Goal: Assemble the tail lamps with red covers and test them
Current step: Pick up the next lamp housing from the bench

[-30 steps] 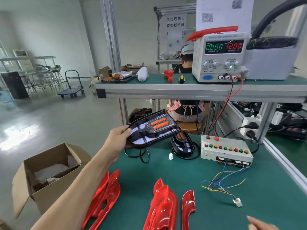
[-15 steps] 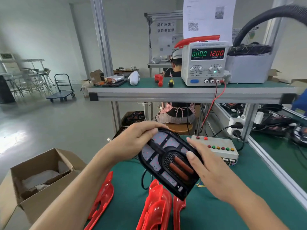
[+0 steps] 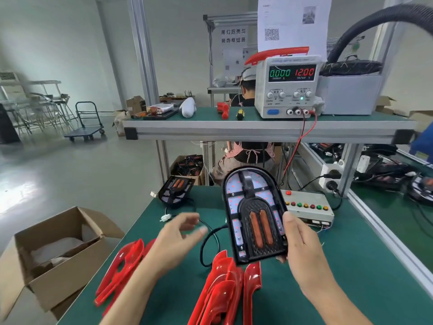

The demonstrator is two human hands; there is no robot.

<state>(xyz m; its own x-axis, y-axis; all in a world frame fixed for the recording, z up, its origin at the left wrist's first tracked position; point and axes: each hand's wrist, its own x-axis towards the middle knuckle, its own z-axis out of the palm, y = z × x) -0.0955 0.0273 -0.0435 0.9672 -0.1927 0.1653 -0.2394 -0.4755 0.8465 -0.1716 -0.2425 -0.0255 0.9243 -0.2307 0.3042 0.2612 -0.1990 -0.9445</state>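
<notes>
My left hand (image 3: 178, 233) had let go and hung open, while my right hand (image 3: 302, 242) alone gripped the tail lamp (image 3: 254, 214) upright above the bench. I judged the cover-fitting step next: picking one of the red covers (image 3: 225, 285) and seating it squarely.

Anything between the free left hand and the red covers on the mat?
Nothing visible. The left hand hovers open above the mat, with the left pile of red covers just below it and uncovered. The lamp's black cable loops to its right, off that path.
</notes>
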